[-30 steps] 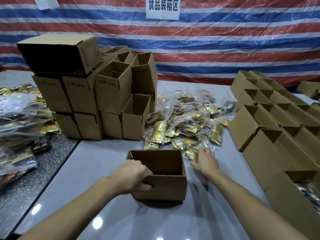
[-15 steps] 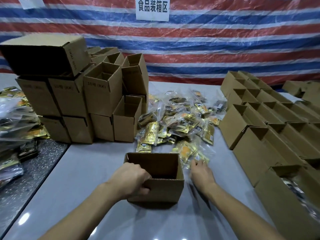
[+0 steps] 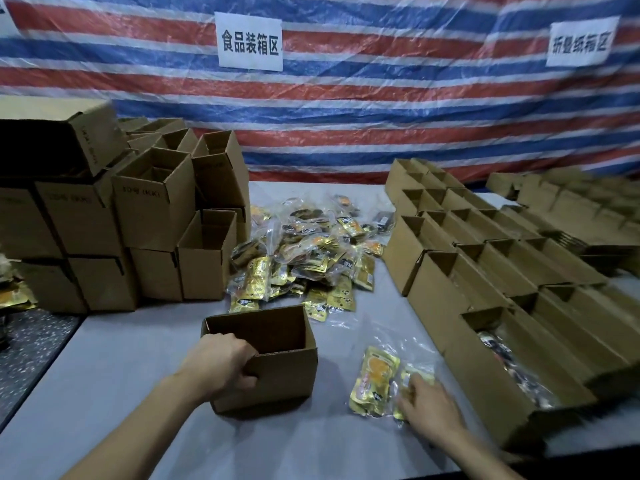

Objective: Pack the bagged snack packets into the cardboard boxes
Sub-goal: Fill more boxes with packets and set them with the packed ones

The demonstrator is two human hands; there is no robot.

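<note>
Beside box (image 3: 284,375), fingers (image 3: 415,393) press bag (image 3: 374,379) (right).

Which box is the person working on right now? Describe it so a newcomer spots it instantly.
On the grey table, between the stacked boxes on the left and the rows of boxes on the right, one open cardboard box stands alone in front of the pile of snack packets. Unlike its neighbours, it touches no other box, and the left hand grips its near left corner.

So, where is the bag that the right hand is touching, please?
The bag lies on the table, lower right in the head view, between the open box and the right-hand rows of boxes.
</note>
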